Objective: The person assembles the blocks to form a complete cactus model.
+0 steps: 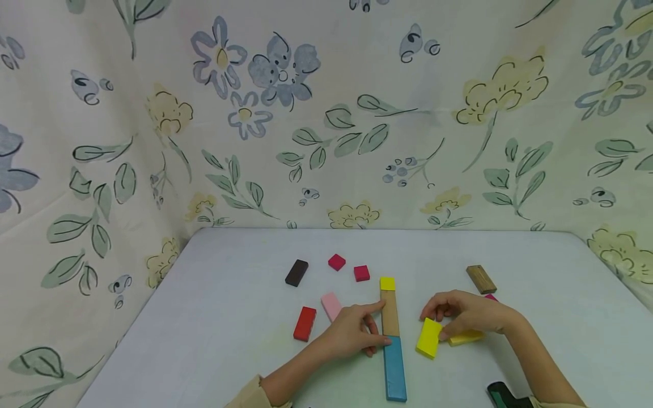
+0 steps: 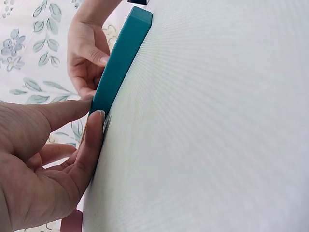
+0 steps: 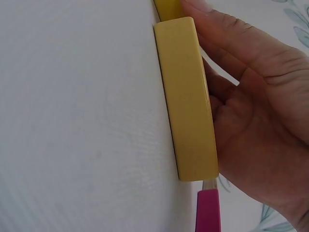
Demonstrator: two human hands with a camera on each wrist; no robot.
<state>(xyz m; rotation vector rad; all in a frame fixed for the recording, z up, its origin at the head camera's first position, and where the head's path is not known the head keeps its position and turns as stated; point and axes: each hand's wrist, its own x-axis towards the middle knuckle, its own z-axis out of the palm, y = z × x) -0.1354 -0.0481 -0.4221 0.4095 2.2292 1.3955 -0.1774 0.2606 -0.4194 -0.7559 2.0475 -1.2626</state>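
Observation:
A straight row on the table joins a small yellow block [image 1: 388,284], a tan wooden block [image 1: 390,314] and a long blue block [image 1: 395,371]. My left hand [image 1: 354,330] touches the row's left side, index finger on the tan block and thumb near the blue block's end. In the left wrist view the blue block [image 2: 123,60] lies beyond my fingertips. To the right, my right hand [image 1: 474,313] pinches a bright yellow block [image 1: 428,338] between thumb and fingers. Under that palm lies another yellow block [image 1: 466,338], partly hidden; the right wrist view shows it closely [image 3: 187,101].
Left of the row lie a black block [image 1: 297,273], two small red blocks [image 1: 336,262], a red block [image 1: 304,323] and a pink block [image 1: 331,306]. Behind my right hand are a brown block [image 1: 481,279] and a magenta block [image 1: 491,297]. A floral cloth [image 1: 326,187] hangs behind the table.

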